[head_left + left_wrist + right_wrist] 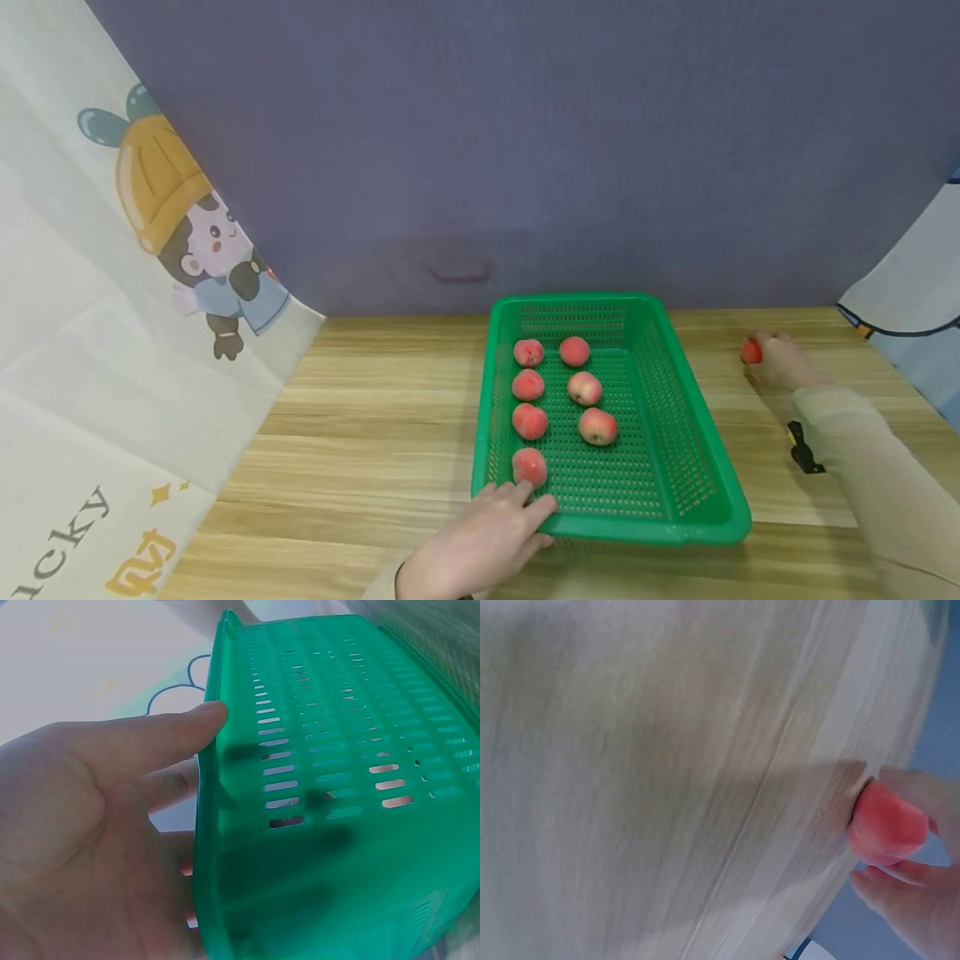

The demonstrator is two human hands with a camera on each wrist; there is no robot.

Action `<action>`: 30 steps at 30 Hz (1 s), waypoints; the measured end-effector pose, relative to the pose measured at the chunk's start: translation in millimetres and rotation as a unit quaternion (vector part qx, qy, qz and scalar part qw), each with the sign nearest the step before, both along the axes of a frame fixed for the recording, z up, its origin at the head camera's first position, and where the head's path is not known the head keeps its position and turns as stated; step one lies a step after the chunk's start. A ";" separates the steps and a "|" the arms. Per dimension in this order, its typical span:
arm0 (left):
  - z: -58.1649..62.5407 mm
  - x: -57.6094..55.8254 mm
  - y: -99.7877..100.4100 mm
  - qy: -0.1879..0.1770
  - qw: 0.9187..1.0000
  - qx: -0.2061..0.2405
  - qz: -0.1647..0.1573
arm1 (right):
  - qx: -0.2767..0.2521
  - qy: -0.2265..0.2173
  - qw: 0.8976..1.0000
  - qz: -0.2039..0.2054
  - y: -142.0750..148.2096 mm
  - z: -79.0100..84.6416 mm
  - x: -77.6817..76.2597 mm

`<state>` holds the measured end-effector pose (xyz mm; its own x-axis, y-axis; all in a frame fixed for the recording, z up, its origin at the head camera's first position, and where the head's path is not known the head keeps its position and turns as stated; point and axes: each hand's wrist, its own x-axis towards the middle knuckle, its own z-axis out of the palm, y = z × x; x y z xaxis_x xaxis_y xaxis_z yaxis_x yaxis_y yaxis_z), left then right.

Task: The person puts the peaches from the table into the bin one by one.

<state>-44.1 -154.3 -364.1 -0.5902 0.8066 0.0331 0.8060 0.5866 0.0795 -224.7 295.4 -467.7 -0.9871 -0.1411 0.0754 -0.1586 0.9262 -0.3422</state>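
Note:
A green plastic basket (712,417) with slotted walls sits on the table. My left hand (483,533) grips its rim at the near left corner. In the left wrist view the thumb (172,735) lies on the near side of the rim (212,761), with the other fingers partly hidden behind it. Several pink-red peaches lie inside in two rows; the nearest peach (529,467) is just beyond the left fingertips. Off to the right of the basket, my right hand (783,360) holds another peach (886,825) between thumb and fingers, low over the tabletop.
The wood-grain table (375,417) reaches back to a grey-blue panel (525,150). A white sheet with a cartoon figure (217,233) borders the left side, and another printed sheet (907,275) stands at the right. A small black item (805,450) shows beside the right sleeve.

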 end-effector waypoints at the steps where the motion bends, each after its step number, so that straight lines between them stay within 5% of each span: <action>1: -0.1 0.0 -0.1 0.000 1.000 0.000 0.000 | 0.001 0.000 1.000 -0.001 -0.3 0.0 -0.1; 17: 0.2 0.5 0.0 0.017 1.000 0.000 -0.006 | -0.019 -0.014 0.999 -0.022 -3.8 3.5 3.0; 30: 0.0 0.0 -1.1 0.029 0.999 0.008 -0.013 | -0.010 0.023 1.000 -0.005 -4.0 10.4 2.9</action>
